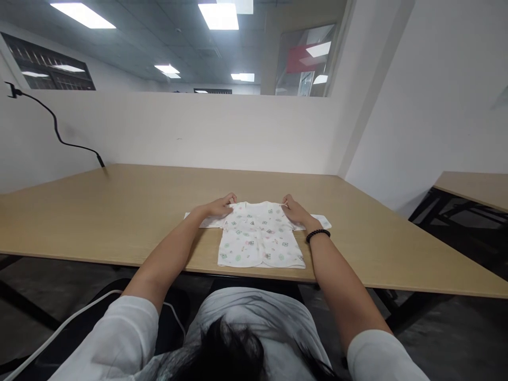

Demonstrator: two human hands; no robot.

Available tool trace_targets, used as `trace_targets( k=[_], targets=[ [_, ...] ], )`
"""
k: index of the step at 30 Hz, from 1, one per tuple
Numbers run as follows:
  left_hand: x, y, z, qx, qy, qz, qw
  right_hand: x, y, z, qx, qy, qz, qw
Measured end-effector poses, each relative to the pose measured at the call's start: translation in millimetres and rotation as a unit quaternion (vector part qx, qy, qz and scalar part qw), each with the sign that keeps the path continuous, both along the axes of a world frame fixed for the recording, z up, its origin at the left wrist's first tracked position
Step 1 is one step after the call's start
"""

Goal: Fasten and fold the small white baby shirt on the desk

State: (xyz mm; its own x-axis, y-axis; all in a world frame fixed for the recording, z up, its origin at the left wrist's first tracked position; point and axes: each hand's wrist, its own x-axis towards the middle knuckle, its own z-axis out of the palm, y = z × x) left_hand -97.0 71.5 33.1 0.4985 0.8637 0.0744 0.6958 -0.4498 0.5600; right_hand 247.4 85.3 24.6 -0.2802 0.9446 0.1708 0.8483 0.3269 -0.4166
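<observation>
A small white baby shirt (260, 235) with a print of little green, pink and brown figures lies spread on the wooden table, its hem toward me near the front edge. Its sleeves reach out to both sides, partly under my hands. My left hand (220, 206) pinches the shirt at its left shoulder, with thumb and fingers closed on the fabric. At the right shoulder, my right hand (294, 209) grips the cloth in the same way, and a dark beaded bracelet (318, 235) circles that wrist.
The light wooden table (130, 211) runs up to a white partition (222, 132) at the back. A black flexible phone-holder arm (58, 132) rises at the table's far left. Another table (476, 186) stands at the right. A white cable (67, 323) hangs at lower left.
</observation>
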Motion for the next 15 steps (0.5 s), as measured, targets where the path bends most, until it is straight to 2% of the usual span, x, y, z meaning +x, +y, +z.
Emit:
trace_targets(
  k=[5,9,12,15],
  targets=[
    [-18.1,4.7,7.3,-0.045,0.015,-0.051,0.998,14.7,-0.6,5.7,-0.013,0.030,0.071,0.997],
    [-32.0,9.6,5.8,-0.065,0.054,-0.030,0.996,16.3,-2.3,1.4,-0.025,0.025,0.076,0.997],
    [-33.6,12.4,9.0,-0.013,0.055,0.016,0.998,10.0,-4.1,2.3,0.036,0.033,0.045,0.998],
    [-29.5,10.6,17.7,0.106,0.019,0.094,0.990,1.1,-7.1,11.7,0.150,0.065,0.001,0.987]
  ],
)
